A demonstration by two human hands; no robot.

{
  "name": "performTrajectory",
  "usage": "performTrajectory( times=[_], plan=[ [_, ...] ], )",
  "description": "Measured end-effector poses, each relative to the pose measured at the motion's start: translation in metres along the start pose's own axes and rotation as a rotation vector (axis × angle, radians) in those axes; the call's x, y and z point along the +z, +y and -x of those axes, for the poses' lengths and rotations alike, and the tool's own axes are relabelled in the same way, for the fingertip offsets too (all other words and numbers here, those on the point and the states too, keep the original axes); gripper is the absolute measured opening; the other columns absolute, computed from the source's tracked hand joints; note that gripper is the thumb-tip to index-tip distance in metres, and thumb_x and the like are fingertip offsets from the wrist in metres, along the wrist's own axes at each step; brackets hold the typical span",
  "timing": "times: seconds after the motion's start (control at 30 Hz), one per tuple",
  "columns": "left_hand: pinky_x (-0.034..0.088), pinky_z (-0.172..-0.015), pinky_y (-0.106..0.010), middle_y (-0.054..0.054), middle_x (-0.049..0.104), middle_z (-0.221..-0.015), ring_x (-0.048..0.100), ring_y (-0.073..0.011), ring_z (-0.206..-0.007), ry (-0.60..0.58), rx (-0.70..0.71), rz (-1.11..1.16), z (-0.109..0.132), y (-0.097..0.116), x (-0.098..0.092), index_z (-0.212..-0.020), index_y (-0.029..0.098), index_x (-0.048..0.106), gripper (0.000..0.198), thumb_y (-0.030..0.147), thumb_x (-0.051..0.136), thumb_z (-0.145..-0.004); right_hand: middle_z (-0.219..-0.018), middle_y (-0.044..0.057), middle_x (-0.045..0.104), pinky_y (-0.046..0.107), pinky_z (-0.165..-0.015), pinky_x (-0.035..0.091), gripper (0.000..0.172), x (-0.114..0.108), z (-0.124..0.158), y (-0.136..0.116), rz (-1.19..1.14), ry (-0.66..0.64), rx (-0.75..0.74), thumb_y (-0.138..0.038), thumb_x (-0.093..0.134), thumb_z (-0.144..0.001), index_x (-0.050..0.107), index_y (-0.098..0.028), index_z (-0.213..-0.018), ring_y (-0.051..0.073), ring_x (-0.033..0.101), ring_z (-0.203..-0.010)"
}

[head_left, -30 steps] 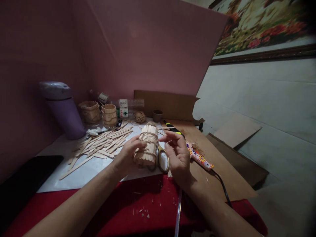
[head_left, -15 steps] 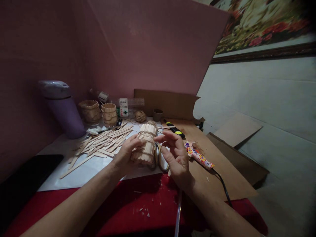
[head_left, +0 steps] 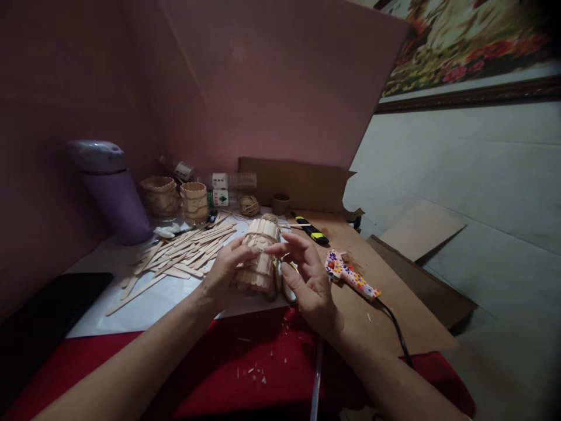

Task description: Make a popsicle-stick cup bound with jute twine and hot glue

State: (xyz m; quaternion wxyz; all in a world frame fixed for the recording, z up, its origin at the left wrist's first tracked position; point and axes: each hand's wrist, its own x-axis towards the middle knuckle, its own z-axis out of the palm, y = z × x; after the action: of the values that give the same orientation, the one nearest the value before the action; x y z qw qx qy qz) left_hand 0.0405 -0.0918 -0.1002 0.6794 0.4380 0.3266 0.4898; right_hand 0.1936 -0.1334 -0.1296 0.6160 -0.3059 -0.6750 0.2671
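Held in my left hand (head_left: pixel 222 272) is a small cylinder (head_left: pixel 259 270) of pale craft sticks with twine bands around it, tilted away from me. The left thumb presses on its near side; the other fingers are hidden behind it. My right hand (head_left: pixel 310 283) is open at the cylinder's right side, fingers apart and slightly curled. A fingertip touches or nearly touches the cylinder just below the upper band. Behind that hand, scissors (head_left: pixel 293 287) show in part. A bundle of twine (head_left: pixel 270 218) shows just past the cylinder's far end.
Loose craft sticks (head_left: pixel 188 251) lie on white paper, left. Behind stand two stick-covered cups (head_left: pixel 195 203), plastic bottles (head_left: pixel 236 180), a twine ball (head_left: pixel 249 205), a small pot (head_left: pixel 280 203) and a purple tumbler (head_left: pixel 116 199). A utility knife (head_left: pixel 310 228) and flowered glue gun (head_left: pixel 350 276) lie right on cardboard.
My right hand has shifted slightly left, its fingertips closer in over the cylinder. The left hand keeps its hold, with the cylinder almost unmoved.
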Motion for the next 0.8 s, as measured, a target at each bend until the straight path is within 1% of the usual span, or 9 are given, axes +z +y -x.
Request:
performTrajectory(
  times=[0.13, 0.27, 0.33, 0.4, 0.5, 0.57, 0.67, 0.73, 0.8],
  plan=[
    [0.047, -0.051, -0.024, -0.001, 0.062, -0.075, 0.055, -0.0138, -0.060, 0.037, 0.038, -0.001, -0.001, -0.001, -0.001, -0.095, 0.015, 0.061, 0.042, 0.028, 0.076, -0.057, -0.113, 0.005, 0.069, 0.042, -0.099, 0.050, 0.035, 0.001, -0.003, 0.000, -0.084, 0.088, 0.057, -0.025, 0.057, -0.094, 0.050, -0.028, -0.129, 0.019, 0.065, -0.107],
    [0.045, -0.046, -0.023, 0.000, 0.060, -0.070, 0.053, -0.0136, -0.057, 0.081, 0.044, -0.013, -0.003, 0.000, -0.002, -0.093, 0.016, 0.061, 0.041, 0.029, 0.075, -0.057, -0.104, 0.006, 0.071, 0.038, -0.082, 0.056, 0.035, -0.002, -0.010, 0.004, -0.225, 0.177, 0.187, -0.029, 0.064, -0.086, 0.054, -0.025, -0.119, 0.020, 0.067, -0.093],
    [0.045, -0.044, -0.023, 0.002, 0.058, -0.068, 0.051, -0.0132, -0.056, 0.114, 0.065, -0.017, -0.005, 0.000, -0.004, -0.092, 0.016, 0.061, 0.041, 0.028, 0.074, -0.056, -0.102, 0.008, 0.071, 0.035, -0.072, 0.056, 0.038, -0.005, -0.013, 0.007, -0.300, 0.220, 0.250, -0.030, 0.067, -0.080, 0.055, -0.023, -0.116, 0.019, 0.067, -0.086],
    [0.046, -0.044, -0.023, 0.002, 0.057, -0.069, 0.051, -0.0123, -0.055, 0.153, 0.102, -0.025, -0.008, 0.000, -0.007, -0.095, 0.016, 0.061, 0.042, 0.027, 0.074, -0.056, -0.102, 0.008, 0.070, 0.031, -0.067, 0.054, 0.040, -0.007, -0.016, 0.008, -0.355, 0.251, 0.302, -0.029, 0.069, -0.077, 0.056, -0.022, -0.114, 0.018, 0.066, -0.082],
    [0.048, -0.046, -0.023, 0.003, 0.058, -0.073, 0.051, -0.0114, -0.055, 0.232, 0.160, -0.044, -0.014, -0.001, -0.014, -0.099, 0.017, 0.061, 0.046, 0.025, 0.074, -0.056, -0.095, 0.004, 0.066, 0.026, -0.060, 0.051, 0.038, -0.010, -0.020, 0.009, -0.411, 0.298, 0.358, -0.032, 0.071, -0.077, 0.056, -0.021, -0.110, 0.014, 0.062, -0.075],
    [0.048, -0.047, -0.023, 0.002, 0.059, -0.075, 0.053, -0.0121, -0.057, 0.305, 0.174, -0.064, -0.017, 0.000, -0.019, -0.101, 0.017, 0.061, 0.049, 0.022, 0.074, -0.055, -0.083, -0.001, 0.062, 0.023, -0.056, 0.048, 0.040, -0.011, -0.022, 0.011, -0.441, 0.353, 0.359, -0.035, 0.078, -0.074, 0.057, -0.022, -0.106, 0.011, 0.058, -0.065],
    [0.049, -0.048, -0.023, 0.001, 0.060, -0.075, 0.056, -0.0129, -0.058, 0.377, 0.186, -0.078, -0.020, 0.002, -0.023, -0.102, 0.016, 0.060, 0.050, 0.020, 0.075, -0.054, -0.068, -0.009, 0.052, 0.020, -0.052, 0.045, 0.047, -0.016, -0.026, 0.019, -0.408, 0.443, 0.275, -0.034, 0.088, -0.063, 0.058, -0.021, -0.097, 0.006, 0.049, -0.053],
    [0.049, -0.046, -0.023, 0.002, 0.059, -0.073, 0.055, -0.0123, -0.055, 0.363, 0.189, -0.067, -0.020, 0.003, -0.023, -0.097, 0.017, 0.059, 0.046, 0.020, 0.074, -0.053, -0.064, -0.010, 0.051, 0.020, -0.050, 0.044, 0.046, -0.021, -0.029, 0.024, -0.320, 0.502, 0.226, -0.035, 0.091, -0.060, 0.058, -0.020, -0.089, 0.005, 0.048, -0.049],
    [0.048, -0.043, -0.024, 0.003, 0.056, -0.068, 0.053, -0.0120, -0.052, 0.308, 0.166, -0.037, -0.020, 0.004, -0.022, -0.089, 0.017, 0.056, 0.039, 0.022, 0.073, -0.054, -0.064, -0.008, 0.056, 0.021, -0.048, 0.046, 0.043, -0.025, -0.031, 0.027, -0.231, 0.539, 0.232, -0.037, 0.091, -0.058, 0.060, -0.019, -0.081, 0.006, 0.051, -0.049]
  ],
)
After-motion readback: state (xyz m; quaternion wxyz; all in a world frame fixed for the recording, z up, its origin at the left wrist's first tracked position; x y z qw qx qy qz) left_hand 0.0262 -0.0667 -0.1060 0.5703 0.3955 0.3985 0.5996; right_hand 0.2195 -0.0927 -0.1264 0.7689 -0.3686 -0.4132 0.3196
